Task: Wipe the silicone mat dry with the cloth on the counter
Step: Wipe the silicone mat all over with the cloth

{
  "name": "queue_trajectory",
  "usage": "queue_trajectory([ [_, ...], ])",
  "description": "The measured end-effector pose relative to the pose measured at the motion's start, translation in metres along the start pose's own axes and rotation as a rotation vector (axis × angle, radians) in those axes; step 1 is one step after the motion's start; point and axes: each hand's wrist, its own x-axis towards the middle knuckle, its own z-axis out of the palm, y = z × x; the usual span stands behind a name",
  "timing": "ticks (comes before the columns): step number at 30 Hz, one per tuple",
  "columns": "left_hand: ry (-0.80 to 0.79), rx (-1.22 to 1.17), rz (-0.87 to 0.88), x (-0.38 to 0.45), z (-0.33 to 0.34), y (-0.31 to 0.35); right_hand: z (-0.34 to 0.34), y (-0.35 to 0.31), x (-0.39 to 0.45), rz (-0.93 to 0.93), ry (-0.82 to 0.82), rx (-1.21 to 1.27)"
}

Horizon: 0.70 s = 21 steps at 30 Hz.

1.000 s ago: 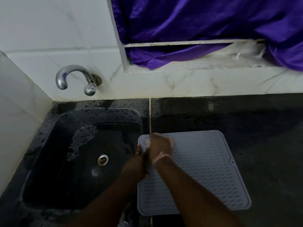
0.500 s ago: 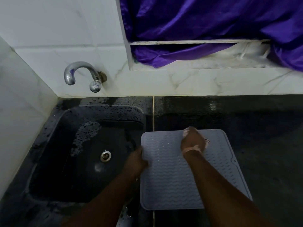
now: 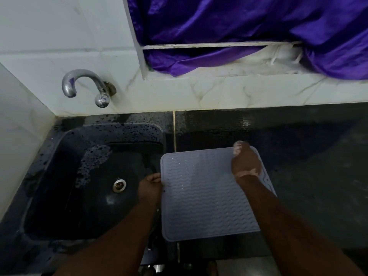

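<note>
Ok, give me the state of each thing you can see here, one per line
Silicone mat: flat on the counter, beside the sink.
Cloth: bunched under the right hand, at the mat's far right corner.
Right hand: grips the cloth.
Left hand: pinches the mat's left edge.
Tap: no water running.
Sink: wet.

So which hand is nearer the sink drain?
Left. The left hand grips the mat's sink-side edge, beside the drain; the right hand presses the cloth at the far right corner.

Dim kitchen corner: white marble-veined wall tiles [image 3: 59, 32], a chrome tap [image 3: 83, 84] above a wet black sink [image 3: 59, 148], dark counter [image 3: 308, 140], purple curtain [image 3: 239, 18] over a window ledge [image 3: 249, 73]
</note>
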Motion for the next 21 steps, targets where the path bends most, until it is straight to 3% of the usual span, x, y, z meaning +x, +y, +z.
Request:
queue_trajectory([
  [3, 0.028, 0.025, -0.027, -0.002, -0.001, -0.006, 0.009, 0.008, -0.008, 0.098, -0.056, -0.220],
  [6, 0.015, 0.045, -0.033, 0.003, -0.003, -0.007, 0.042, -0.038, -0.058, -0.108, -0.118, -0.383],
  [9, -0.001, 0.113, -0.045, 0.007, -0.005, -0.005, 0.073, -0.097, -0.126, -0.446, -0.348, -0.251],
  [12, -0.003, 0.155, -0.003, 0.012, -0.008, -0.008, 0.068, -0.123, -0.127, -0.484, -0.745, 0.046],
  [14, -0.025, 0.079, -0.032, 0.013, -0.008, -0.007, 0.040, -0.110, -0.096, -0.376, -0.845, 0.255],
  [16, -0.015, 0.064, -0.083, 0.014, -0.005, -0.003, 0.009, -0.075, -0.060, -0.150, -0.795, 0.439],
  [19, 0.049, 0.190, -0.012, 0.013, 0.005, -0.003, -0.035, -0.007, -0.017, 0.297, -0.519, 0.648],
  [21, 0.098, 0.252, 0.065, 0.010, 0.011, -0.006, -0.057, 0.035, 0.003, 0.399, -0.367, 0.468],
])
